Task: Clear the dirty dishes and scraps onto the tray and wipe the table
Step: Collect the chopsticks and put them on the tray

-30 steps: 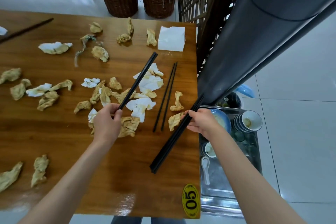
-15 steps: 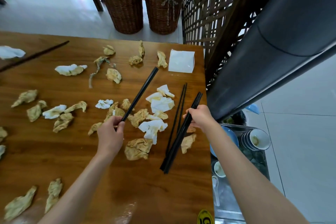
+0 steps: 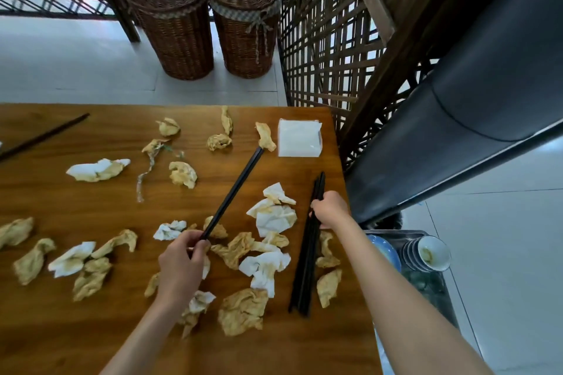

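My left hand point(image 3: 182, 265) pinches the near end of a black chopstick point(image 3: 234, 192) that slants up to the right over the wooden table point(image 3: 91, 338). Near the table's right edge my right hand point(image 3: 329, 210) grips a bundle of black chopsticks point(image 3: 306, 268), their lower tips close to the tabletop. Several crumpled, stained napkins point(image 3: 274, 216) and yellowish food scraps point(image 3: 242, 310) lie scattered across the table. To the right, below the table edge, a metal tray point(image 3: 444, 298) carries a blue bowl point(image 3: 385, 253) and stacked small cups point(image 3: 432, 253).
A clean white napkin stack point(image 3: 300, 137) sits at the far right corner. One more dark chopstick point(image 3: 45, 136) lies at the far left. Two wicker baskets point(image 3: 173, 24) and a lattice screen point(image 3: 323, 55) stand beyond the table. A dark padded rail point(image 3: 472, 106) runs at right.
My right hand has moved from over the tray back over the table's right side, and the loose pair of chopsticks lying there is now in its bundle. The view has tilted up.
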`<state>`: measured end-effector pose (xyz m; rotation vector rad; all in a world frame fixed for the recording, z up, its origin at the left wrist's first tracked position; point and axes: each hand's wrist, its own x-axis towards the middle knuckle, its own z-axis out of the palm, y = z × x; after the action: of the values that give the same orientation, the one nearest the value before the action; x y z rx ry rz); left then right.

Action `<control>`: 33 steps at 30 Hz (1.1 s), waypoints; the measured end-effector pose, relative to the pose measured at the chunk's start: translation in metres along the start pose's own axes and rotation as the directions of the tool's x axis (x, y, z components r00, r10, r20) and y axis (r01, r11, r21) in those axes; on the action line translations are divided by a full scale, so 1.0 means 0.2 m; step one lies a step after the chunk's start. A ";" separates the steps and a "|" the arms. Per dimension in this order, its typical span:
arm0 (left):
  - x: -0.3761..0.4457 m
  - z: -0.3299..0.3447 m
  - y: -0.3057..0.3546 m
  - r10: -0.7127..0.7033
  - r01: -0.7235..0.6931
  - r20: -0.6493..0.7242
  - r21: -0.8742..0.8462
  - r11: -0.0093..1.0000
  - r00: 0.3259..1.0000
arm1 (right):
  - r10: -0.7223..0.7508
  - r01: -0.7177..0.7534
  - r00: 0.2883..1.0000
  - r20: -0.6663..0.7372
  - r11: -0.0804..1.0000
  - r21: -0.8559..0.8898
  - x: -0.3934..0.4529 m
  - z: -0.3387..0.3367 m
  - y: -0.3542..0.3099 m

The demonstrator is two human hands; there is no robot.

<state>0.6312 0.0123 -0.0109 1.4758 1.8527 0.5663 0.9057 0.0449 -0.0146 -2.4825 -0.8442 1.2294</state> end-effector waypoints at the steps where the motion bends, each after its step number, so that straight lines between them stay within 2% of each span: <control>1: 0.02 -0.01 -0.01 0.007 -0.007 0.002 0.004 1.000 1.000 | -0.007 0.007 1.000 -0.029 1.000 -0.024 0.01 0.01 -0.01; 10: 0.12 -0.05 -0.07 -0.008 0.009 0.030 -0.013 1.000 1.000 | -0.004 -0.011 0.965 -0.263 0.998 -0.054 0.02 0.12 -0.03; 23: 0.17 -0.08 -0.10 0.025 -0.024 0.056 -0.016 1.000 0.998 | 0.133 -0.124 0.935 -0.328 0.991 0.047 0.05 0.16 -0.05; 33: 0.21 -0.13 -0.19 0.013 -0.012 0.082 -0.006 1.000 0.997 | 0.093 -0.127 0.909 -0.407 0.990 -0.057 0.02 0.21 -0.07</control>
<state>0.5822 0.0441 -0.0319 1.4862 1.7780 0.5087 0.8688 0.0571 -0.0357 -2.7419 -0.6614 0.6750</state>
